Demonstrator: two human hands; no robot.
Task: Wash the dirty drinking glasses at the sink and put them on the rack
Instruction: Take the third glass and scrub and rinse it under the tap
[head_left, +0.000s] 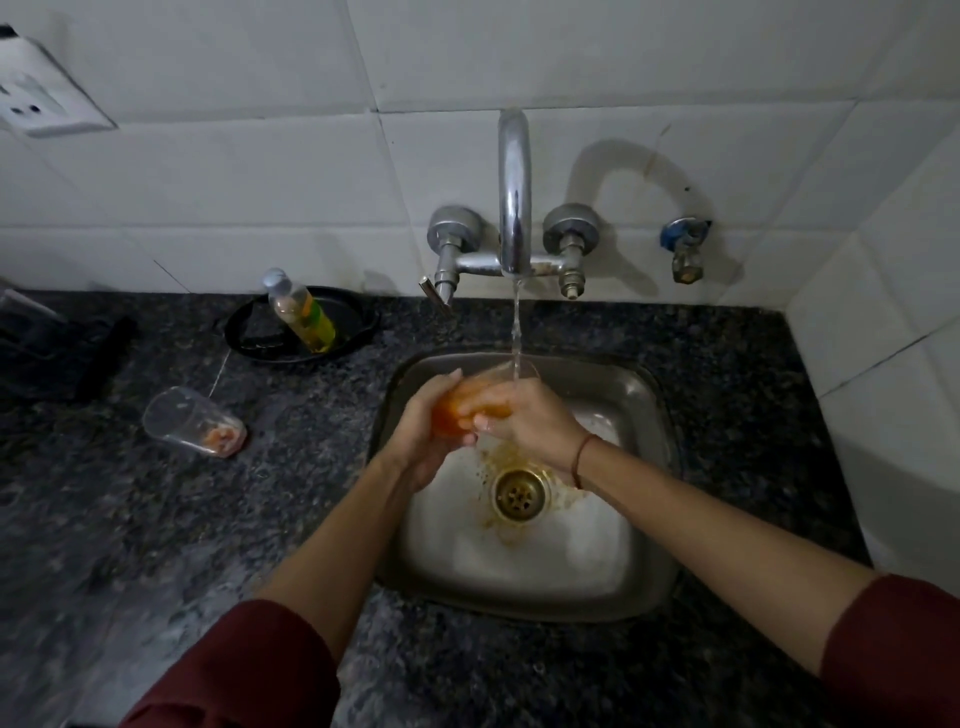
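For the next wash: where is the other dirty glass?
Head view: the clear glass with orange residue sits on the dark stone counter, left of the steel sink.

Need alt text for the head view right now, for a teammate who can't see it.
The left hand and right hand hold an orange-stained glass under the running tap over the steel sink. A second dirty glass lies on its side on the dark counter left of the sink, near a bottle of yellow liquid.

Two glasses (193, 429) (449, 418), two hands (415, 441) (524, 421), one bottle (301, 312), one sink (649, 395), one tap (514, 192)
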